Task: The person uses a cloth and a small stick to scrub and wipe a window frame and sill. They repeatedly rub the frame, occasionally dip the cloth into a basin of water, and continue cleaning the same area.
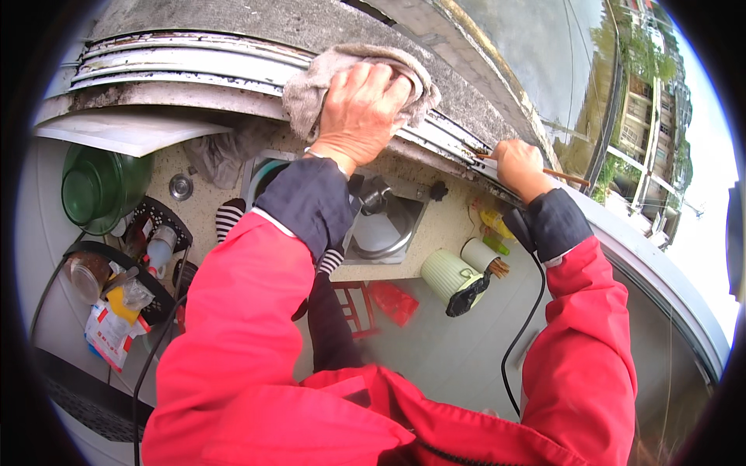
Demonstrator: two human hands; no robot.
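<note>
My left hand (pixel 359 109) grips a crumpled grey-beige rag (pixel 307 92) with bent fingers and presses it on the white window track (pixel 194 66). Dirt and dark stains line the grooves of the track. Farther right along the same track, my right hand (pixel 522 167) is closed round a thin brown stick (pixel 571 179), which looks like a wooden chopstick. One end of it points left into the grooves; the other sticks out to the right past my hand. Whether that left end has bristles, I cannot tell.
Below the sill are a sink (pixel 381 233) with a tap, a green basin (pixel 97 186) and black baskets (pixel 159 299) of bottles and packets. A pale green bin (pixel 451 279) and a red stool (pixel 357 311) stand lower. A black cable (pixel 513 349) hangs right. Outside, buildings show.
</note>
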